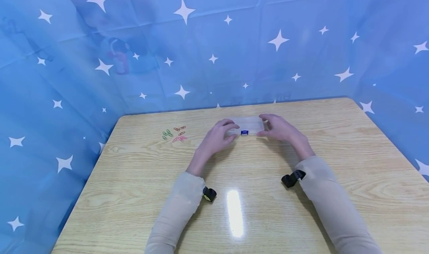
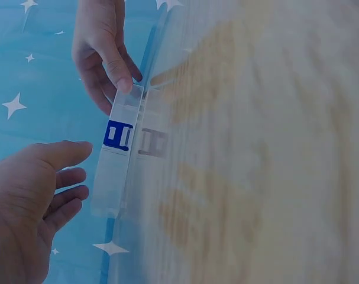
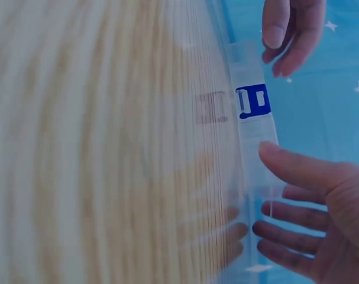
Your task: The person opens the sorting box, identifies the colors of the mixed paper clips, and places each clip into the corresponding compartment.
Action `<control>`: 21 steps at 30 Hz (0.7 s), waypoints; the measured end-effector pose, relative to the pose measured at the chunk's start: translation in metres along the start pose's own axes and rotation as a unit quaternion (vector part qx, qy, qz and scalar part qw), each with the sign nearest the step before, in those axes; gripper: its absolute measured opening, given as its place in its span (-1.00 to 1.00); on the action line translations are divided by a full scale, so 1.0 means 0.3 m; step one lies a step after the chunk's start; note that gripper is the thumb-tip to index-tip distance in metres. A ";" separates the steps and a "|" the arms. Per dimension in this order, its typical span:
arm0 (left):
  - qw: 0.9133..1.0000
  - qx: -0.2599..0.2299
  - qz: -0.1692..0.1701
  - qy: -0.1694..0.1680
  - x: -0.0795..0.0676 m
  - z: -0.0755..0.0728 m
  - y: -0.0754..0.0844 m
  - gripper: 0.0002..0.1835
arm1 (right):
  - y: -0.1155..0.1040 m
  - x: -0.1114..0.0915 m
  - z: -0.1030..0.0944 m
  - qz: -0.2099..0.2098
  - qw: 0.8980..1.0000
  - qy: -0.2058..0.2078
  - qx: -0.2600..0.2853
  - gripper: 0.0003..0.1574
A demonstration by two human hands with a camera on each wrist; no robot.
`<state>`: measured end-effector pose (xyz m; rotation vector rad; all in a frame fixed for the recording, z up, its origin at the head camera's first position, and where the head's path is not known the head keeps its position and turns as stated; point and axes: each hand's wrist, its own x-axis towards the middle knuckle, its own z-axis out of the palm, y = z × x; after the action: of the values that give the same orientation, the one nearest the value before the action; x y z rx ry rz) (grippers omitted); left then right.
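A flat, clear plastic box (image 1: 252, 124) with a blue latch (image 1: 244, 132) on its front lies near the table's far edge. My right hand (image 1: 276, 127) holds its right end, thumb at the front corner and fingers round towards the back. In the right wrist view, that thumb (image 3: 285, 163) lies against the front face. My left hand (image 1: 218, 135) hovers at the box's left end with thumb and fingers spread. A small gap separates this left thumb (image 2: 73, 152) from the box in the left wrist view. The box's contents cannot be made out.
Left of the box lie several green paper clips (image 1: 167, 134), red paper clips (image 1: 181, 128) and pink paper clips (image 1: 180, 139) in loose groups. The wooden table (image 1: 134, 194) ends at a blue curtain (image 1: 234, 60) with white stars, close behind the box.
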<state>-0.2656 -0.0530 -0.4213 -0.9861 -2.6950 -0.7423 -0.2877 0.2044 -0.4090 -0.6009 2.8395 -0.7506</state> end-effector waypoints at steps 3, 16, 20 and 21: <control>1.000 -0.008 -0.003 -0.002 0.005 0.004 -0.002 -0.72 | 0.000 0.009 0.005 0.006 1.000 0.001 0.009 -0.02; 0.999 -0.032 -0.023 0.020 0.041 0.045 -0.037 -0.86 | -0.008 0.020 0.011 0.023 0.998 -0.005 0.050 -0.02; 0.998 -0.048 -0.038 0.023 0.053 0.054 -0.046 -0.90 | -0.014 0.021 0.011 0.033 0.998 0.002 0.062 0.01; 0.997 -0.053 -0.042 0.023 0.055 0.054 -0.047 -0.91 | -0.015 0.022 0.011 0.034 0.997 0.004 0.065 0.01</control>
<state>-0.2871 -0.0448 -0.4355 -0.8723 -2.6964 -0.9195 -0.2914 0.1968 -0.4100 -0.4822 2.7752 -0.9173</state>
